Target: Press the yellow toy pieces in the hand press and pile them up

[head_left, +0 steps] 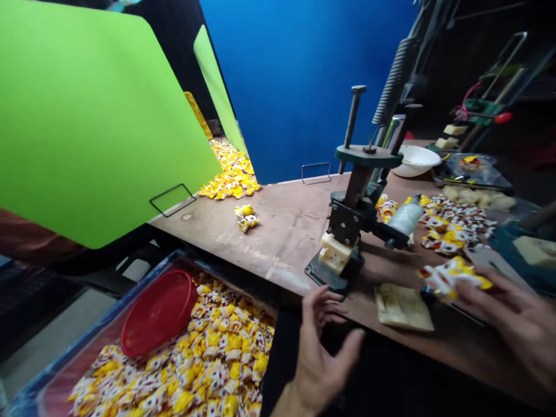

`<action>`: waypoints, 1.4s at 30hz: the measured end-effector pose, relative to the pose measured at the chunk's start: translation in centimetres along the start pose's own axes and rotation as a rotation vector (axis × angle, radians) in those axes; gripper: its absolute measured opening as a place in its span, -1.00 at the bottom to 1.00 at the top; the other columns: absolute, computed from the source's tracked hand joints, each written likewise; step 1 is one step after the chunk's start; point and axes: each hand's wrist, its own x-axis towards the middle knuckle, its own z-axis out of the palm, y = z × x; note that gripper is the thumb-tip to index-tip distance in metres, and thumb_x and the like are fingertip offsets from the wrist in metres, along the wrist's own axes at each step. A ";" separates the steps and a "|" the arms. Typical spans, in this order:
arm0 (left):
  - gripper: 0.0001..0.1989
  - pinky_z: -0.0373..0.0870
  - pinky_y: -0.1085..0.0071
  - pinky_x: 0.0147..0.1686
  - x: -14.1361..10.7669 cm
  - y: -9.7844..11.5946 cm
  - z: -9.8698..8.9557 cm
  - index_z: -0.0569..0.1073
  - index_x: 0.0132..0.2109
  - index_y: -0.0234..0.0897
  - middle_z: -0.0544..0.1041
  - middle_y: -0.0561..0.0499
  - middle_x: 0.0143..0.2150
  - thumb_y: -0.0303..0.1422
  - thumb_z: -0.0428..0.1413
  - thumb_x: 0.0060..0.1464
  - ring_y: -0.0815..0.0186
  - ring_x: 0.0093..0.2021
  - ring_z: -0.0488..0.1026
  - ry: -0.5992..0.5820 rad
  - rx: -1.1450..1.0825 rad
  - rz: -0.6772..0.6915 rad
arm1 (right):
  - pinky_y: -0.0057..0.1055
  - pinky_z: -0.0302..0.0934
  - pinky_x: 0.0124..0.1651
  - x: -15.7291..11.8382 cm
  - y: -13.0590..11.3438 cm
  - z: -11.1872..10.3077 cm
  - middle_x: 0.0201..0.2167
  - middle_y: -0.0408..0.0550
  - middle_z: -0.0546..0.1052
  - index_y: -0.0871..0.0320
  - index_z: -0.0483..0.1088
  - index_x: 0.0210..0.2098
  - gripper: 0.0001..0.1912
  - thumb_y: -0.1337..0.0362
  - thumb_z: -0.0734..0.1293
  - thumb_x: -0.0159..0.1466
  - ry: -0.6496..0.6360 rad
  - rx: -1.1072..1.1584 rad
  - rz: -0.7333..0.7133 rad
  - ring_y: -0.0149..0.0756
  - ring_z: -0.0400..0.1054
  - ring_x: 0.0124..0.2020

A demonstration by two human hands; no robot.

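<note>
My right hand grips a small yellow-and-white plastic toy piece between thumb and fingers, above the right part of the table; motion blurs it, and I cannot tell if it is more than one piece. In front of the table's edge, my left hand has its fingers spread and holds nothing. Just beyond that hand stands a hand press with a green top plate and a coil spring. A cream block sits on its base under the ram. A flat cream pad lies between my hands.
Left below the table, a bin holds many such pieces and a red basin. More lie in a pile between green and blue panels. At right are loose parts, a white bowl and another press.
</note>
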 end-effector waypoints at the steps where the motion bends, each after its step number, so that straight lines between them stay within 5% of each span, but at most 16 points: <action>1: -0.20 0.57 0.14 0.18 -1.1 0.3 1.5 0.22 0.45 -0.04 0.46 -0.24 0.35 -0.28 0.43 0.20 0.06 0.22 0.57 -0.042 -0.078 -0.010 | 0.05 0.50 0.19 -2.4 -0.8 1.8 0.16 0.09 0.67 -0.28 0.64 0.09 -0.35 -0.26 0.62 0.04 -0.100 0.102 0.100 0.25 0.57 0.20; 4: -0.04 0.50 0.13 0.29 -1.6 1.5 2.8 0.22 0.46 0.01 0.41 -0.21 0.45 -0.27 0.54 0.05 -0.01 0.35 0.50 -0.048 -0.258 -0.070 | 0.09 0.47 0.31 -7.3 -2.2 7.1 0.20 0.12 0.65 -0.07 0.58 0.25 -0.28 -0.18 0.61 0.18 -0.472 0.325 0.239 0.21 0.57 0.19; 6: -0.21 0.52 0.18 0.24 -0.7 2.3 1.4 0.32 0.42 -0.07 0.51 -0.21 0.35 -0.14 0.46 0.16 0.04 0.28 0.55 -0.014 -0.347 -0.191 | 0.05 0.40 0.39 -8.1 -2.3 9.4 0.26 0.11 0.60 -0.05 0.54 0.31 -0.33 -0.12 0.58 0.29 -0.653 0.381 0.174 0.12 0.52 0.26; 9: -0.53 0.59 0.30 0.01 0.7 3.6 -2.3 0.57 0.18 -0.31 0.65 -0.22 0.07 -0.03 0.27 0.36 0.15 0.02 0.65 -0.120 -0.423 -0.433 | -0.09 0.30 0.47 -7.0 -1.8 11.0 0.37 0.05 0.48 -0.07 0.59 0.28 -0.42 -0.04 0.59 0.31 -0.842 0.315 -0.059 0.03 0.36 0.42; 13: -0.54 0.61 0.22 0.07 1.2 4.6 -5.6 0.58 0.20 -0.29 0.68 -0.22 0.05 -0.06 0.29 0.35 0.16 -0.01 0.67 -0.162 -0.537 -0.577 | -0.21 0.28 0.46 -5.4 -1.7 12.5 0.35 0.01 0.43 -0.10 0.56 0.30 -0.52 0.01 0.51 0.43 -0.918 0.251 -0.255 -0.10 0.33 0.42; 15: -0.48 0.60 0.11 0.17 1.3 4.5 -6.1 0.51 0.29 -0.30 0.67 -0.29 0.11 -0.03 0.23 0.40 0.08 0.07 0.68 -0.128 -0.626 -0.671 | -0.21 0.26 0.48 -5.0 -2.0 13.3 0.35 -0.01 0.42 -0.13 0.51 0.34 -0.52 0.03 0.47 0.47 -0.917 0.264 -0.310 -0.12 0.33 0.41; 21: -0.56 0.60 0.28 0.15 2.3 3.7 -6.3 0.55 0.22 -0.43 0.69 -0.33 0.08 -0.17 0.24 0.40 0.14 0.04 0.71 -0.146 -0.745 -0.759 | -0.15 0.22 0.53 -4.4 -1.6 13.9 0.40 -0.04 0.44 -0.15 0.46 0.38 -0.52 0.05 0.43 0.50 -0.940 0.217 -0.404 -0.10 0.31 0.46; 24: -0.51 0.62 0.33 0.02 2.8 3.8 -6.5 0.51 0.29 -0.33 0.70 -0.28 0.10 -0.21 0.32 0.33 0.16 -0.02 0.73 -0.180 -0.589 -0.688 | -0.08 0.33 0.47 -4.3 -1.1 13.0 0.43 -0.06 0.44 -0.18 0.42 0.42 -0.49 -0.01 0.39 0.52 -0.907 0.134 -0.349 -0.05 0.38 0.41; 30: -0.45 0.62 0.25 0.15 5.3 1.7 -5.4 0.56 0.22 -0.17 0.72 -0.08 0.04 -0.23 0.48 0.12 0.16 0.05 0.70 0.212 0.039 -0.068 | -0.01 0.46 0.36 -2.4 -0.4 9.7 0.26 -0.03 0.62 -0.15 0.55 0.26 -0.49 -0.15 0.47 0.40 -0.455 0.094 -0.215 0.02 0.54 0.25; 33: -0.51 0.61 0.10 0.24 6.6 -0.1 -3.6 0.55 0.26 -0.15 0.70 -0.11 0.14 -0.25 0.39 0.23 0.09 0.11 0.69 0.176 0.275 0.141 | -0.04 0.58 0.17 -1.4 0.2 8.2 0.11 0.06 0.70 -0.05 0.60 0.15 -0.43 -0.24 0.51 0.31 -0.372 0.116 -0.150 0.08 0.61 0.13; 37: -0.56 0.51 -0.05 0.36 7.7 -1.4 -1.6 0.51 0.33 -0.17 0.62 -0.20 0.30 -0.31 0.26 0.36 -0.01 0.28 0.60 0.154 0.441 0.254 | -0.09 0.60 0.14 -1.0 1.6 7.1 0.18 0.07 0.67 -0.04 0.63 0.13 -0.44 -0.24 0.52 0.31 -0.389 0.049 -0.124 0.11 0.59 0.19; 42: -0.57 0.56 0.06 0.27 8.7 -1.2 -2.1 0.50 0.34 -0.13 0.60 -0.18 0.23 -0.32 0.22 0.39 0.04 0.24 0.59 0.065 0.468 0.305 | -0.11 0.61 0.08 0.1 1.0 6.0 0.10 0.05 0.70 -0.06 0.64 0.13 -0.48 -0.18 0.53 0.32 -0.360 0.045 -0.157 0.07 0.63 0.09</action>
